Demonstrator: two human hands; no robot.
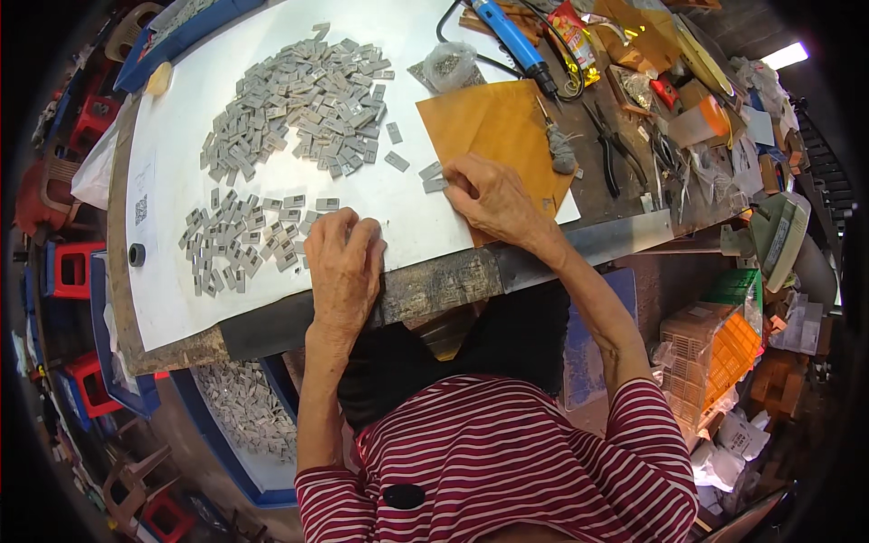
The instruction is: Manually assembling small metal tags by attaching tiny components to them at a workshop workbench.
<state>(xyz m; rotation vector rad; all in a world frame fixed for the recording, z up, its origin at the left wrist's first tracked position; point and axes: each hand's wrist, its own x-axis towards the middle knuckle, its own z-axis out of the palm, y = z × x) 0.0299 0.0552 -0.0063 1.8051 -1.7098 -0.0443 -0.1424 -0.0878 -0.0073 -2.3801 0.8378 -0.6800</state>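
Small flat grey rectangular pieces lie on a white sheet [416, 258] covering the table. The large heap of pieces [308, 104] is at the far side, and a looser group of pieces [240, 240] lies nearer, on the left. At that group's right edge, my left hand [342, 271] rests with curled fingers closed together; whatever is under the fingertips is hidden. My right hand [493, 199] is bent over the left edge of a brown sheet [489, 118], its fingers closed. Two grey pieces [433, 177] show right at its fingertips; the inside of the grip is hidden.
Behind the brown sheet are a clear bag of small parts [448, 68] and a blue corded tool [511, 36]. Black-handled pliers [611, 149] lie among clutter on the right. A blue bin of grey pieces [240, 412] stands below the table's front edge [444, 288].
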